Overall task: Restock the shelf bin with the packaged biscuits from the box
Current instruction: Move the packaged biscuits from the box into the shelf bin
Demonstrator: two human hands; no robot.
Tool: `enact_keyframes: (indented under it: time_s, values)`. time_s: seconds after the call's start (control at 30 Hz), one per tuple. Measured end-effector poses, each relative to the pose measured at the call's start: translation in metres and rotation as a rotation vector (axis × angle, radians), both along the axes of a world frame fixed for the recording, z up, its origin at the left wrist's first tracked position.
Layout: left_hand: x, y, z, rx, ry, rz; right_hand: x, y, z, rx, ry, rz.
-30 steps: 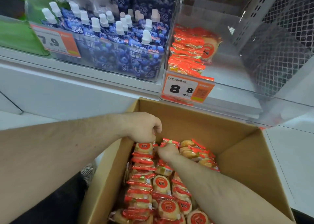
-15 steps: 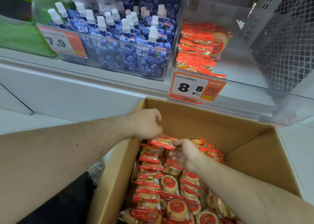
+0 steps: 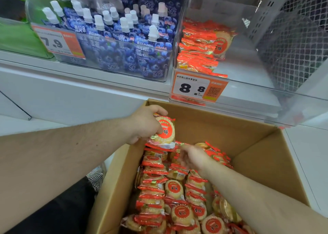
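Note:
My left hand [image 3: 143,125] grips a round biscuit packet [image 3: 165,130] with a red label, held upright just above the far left corner of the cardboard box [image 3: 257,162]. My right hand [image 3: 193,158] reaches down among the packets in the box [image 3: 175,189], its fingers bent onto the pile; whether it grips one is hidden. The box holds several rows of red and yellow biscuit packets. Above it, the clear shelf bin [image 3: 266,91] holds a small stack of the same biscuits [image 3: 200,45] at its left side.
An orange price tag [image 3: 197,89] reading 8.8 hangs on the bin's front. To the left stands a bin of blue pouch drinks [image 3: 124,38] with white caps. A white perforated panel and mesh [image 3: 292,38] close the bin's right side.
My left hand has lifted a biscuit packet up out of the box toward the shelf. My right hand has let go of that packet and dropped back onto the pile.

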State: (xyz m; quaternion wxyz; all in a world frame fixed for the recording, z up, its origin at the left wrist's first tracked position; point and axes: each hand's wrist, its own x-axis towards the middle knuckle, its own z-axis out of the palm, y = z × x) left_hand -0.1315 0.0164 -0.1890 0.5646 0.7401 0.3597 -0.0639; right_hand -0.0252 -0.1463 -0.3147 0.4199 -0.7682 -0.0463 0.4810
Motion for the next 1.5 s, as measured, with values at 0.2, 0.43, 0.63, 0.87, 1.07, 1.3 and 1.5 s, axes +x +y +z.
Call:
enact_keyframes:
  time_s: [0.2,0.43,0.63,0.87,1.07,1.3,1.5]
  values:
    - [0.0,-0.001,-0.006,0.053,0.04,-0.116,-0.015,-0.02,-0.09,-0.571,-0.48,0.471]
    - [0.001,-0.001,-0.004,0.102,0.065,-0.148,-0.021,-0.024,-0.079,-0.45,-0.653,0.525]
    - [-0.002,0.002,0.014,0.151,0.002,-0.157,0.004,-0.073,0.005,0.02,-1.12,0.674]
    - [-0.007,-0.005,0.033,0.064,-0.077,-0.102,-0.001,-0.097,0.104,0.379,-1.417,0.496]
    - [-0.01,-0.027,0.057,-0.202,-0.242,-0.07,-0.023,-0.075,0.137,0.519,-1.509,0.309]
    - [-0.008,-0.036,0.067,-0.142,-0.461,-0.117,-0.029,-0.061,0.157,0.503,-1.469,0.304]
    - [-0.01,-0.03,0.092,-0.048,-0.637,-0.187,-0.016,-0.05,0.21,0.408,-0.98,0.025]
